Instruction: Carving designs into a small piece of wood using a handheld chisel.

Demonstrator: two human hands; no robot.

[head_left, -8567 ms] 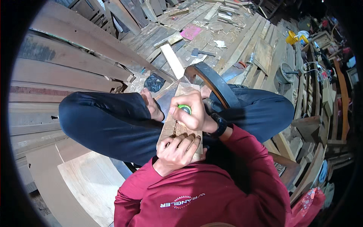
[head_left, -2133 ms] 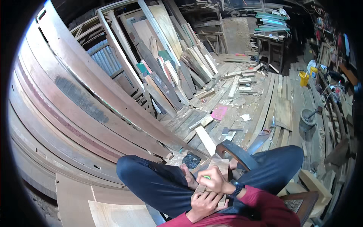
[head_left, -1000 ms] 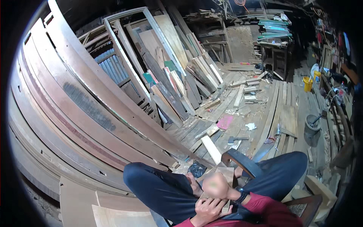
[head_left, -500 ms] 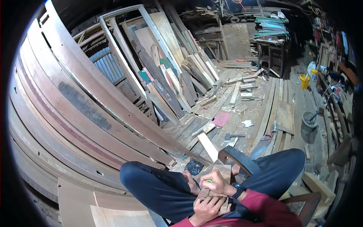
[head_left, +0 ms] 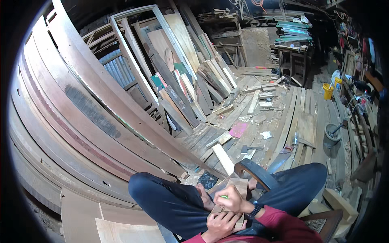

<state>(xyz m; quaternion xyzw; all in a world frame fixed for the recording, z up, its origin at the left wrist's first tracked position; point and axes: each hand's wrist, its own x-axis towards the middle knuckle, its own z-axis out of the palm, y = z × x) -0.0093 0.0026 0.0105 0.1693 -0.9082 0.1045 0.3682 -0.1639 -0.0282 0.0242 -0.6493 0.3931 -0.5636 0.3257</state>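
Your right hand (head_left: pixel 229 200) grips a green-topped handle (head_left: pixel 224 197); left hand (head_left: pixel 223 222), the wooden block (head_left: pixel 241 185) under its fingers — likely stiff, best edge-held.

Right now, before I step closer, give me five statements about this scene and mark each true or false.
1. The left hand is curled over a wooden block. True.
2. Neither hand is closed around anything. False: the right hand is closed around a green-ended tool.
3. A hatchet lies on the floor. True.
4. No wristwatch is worn. False: a dark wristwatch sits behind the right hand.
5. A pink sheet lies beyond the hatchet. True.
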